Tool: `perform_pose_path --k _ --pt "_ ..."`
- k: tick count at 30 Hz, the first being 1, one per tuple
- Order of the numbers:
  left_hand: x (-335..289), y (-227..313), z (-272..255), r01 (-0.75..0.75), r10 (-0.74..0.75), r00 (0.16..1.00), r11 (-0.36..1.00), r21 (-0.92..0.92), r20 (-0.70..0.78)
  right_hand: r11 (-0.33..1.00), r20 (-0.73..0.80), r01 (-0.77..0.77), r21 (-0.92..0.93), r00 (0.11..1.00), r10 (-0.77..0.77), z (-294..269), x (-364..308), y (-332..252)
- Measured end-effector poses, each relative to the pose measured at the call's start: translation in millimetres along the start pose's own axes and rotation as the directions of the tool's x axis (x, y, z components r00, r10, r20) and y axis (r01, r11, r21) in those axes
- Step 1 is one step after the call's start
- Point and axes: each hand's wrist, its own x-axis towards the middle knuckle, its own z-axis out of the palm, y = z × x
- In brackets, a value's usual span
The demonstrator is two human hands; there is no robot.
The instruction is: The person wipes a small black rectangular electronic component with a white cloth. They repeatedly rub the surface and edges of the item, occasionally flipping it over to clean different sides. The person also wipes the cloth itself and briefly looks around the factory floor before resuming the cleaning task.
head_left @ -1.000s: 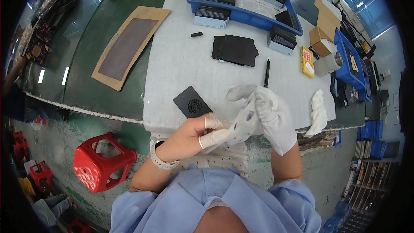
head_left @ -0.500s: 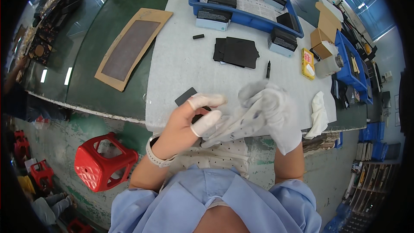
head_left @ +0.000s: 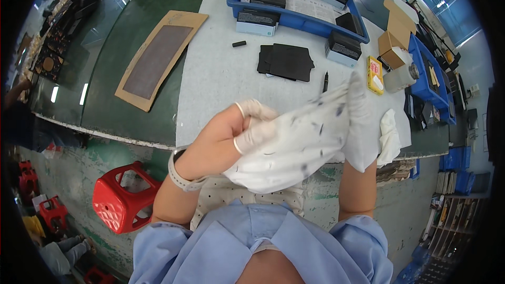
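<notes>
A white cloth (head_left: 297, 147) with dark smudges is stretched between my two hands above the near edge of the white-covered table. My left hand (head_left: 226, 129), with white finger cots on the thumb and fingers and a pale watch on the wrist, grips the cloth's left end. Wearing a white glove, my right hand (head_left: 360, 115) holds its right end with the fingers pointing up. Beyond the cloth lie some flat black cards (head_left: 286, 62), a black pen (head_left: 325, 81) and a small black cap-like piece (head_left: 239, 43).
At the back stands a blue tray (head_left: 294, 18) with dark boxes. A yellow box (head_left: 375, 75), a translucent jar (head_left: 400, 79) and a crumpled white cloth (head_left: 389, 137) are at right. A brown-framed grey board (head_left: 158, 60) lies left; a red stool (head_left: 123, 197) stands below.
The bunched cloth has been spread out between my hands. My right hand has turned upright, and my left hand now covers the dark card seen beside it before.
</notes>
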Motion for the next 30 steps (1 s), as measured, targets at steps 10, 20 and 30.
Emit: perform_pose_path --k 10,20,30 --pt "-6 -2 -30 -0.099 0.105 0.99 0.993 -0.065 0.094 0.999 -0.055 -0.041 0.005 0.998 0.041 -20 1 -16" --pt "-17 17 -15 -0.08 0.095 0.995 0.941 -0.328 0.03 0.724 0.587 -0.053 -0.688 0.546 0.598 -72 -7 -36" --pt "-10 39 34 -0.044 0.007 0.97 0.988 0.148 0.241 0.974 0.778 0.062 -0.217 0.614 0.134 12 -7 -33"
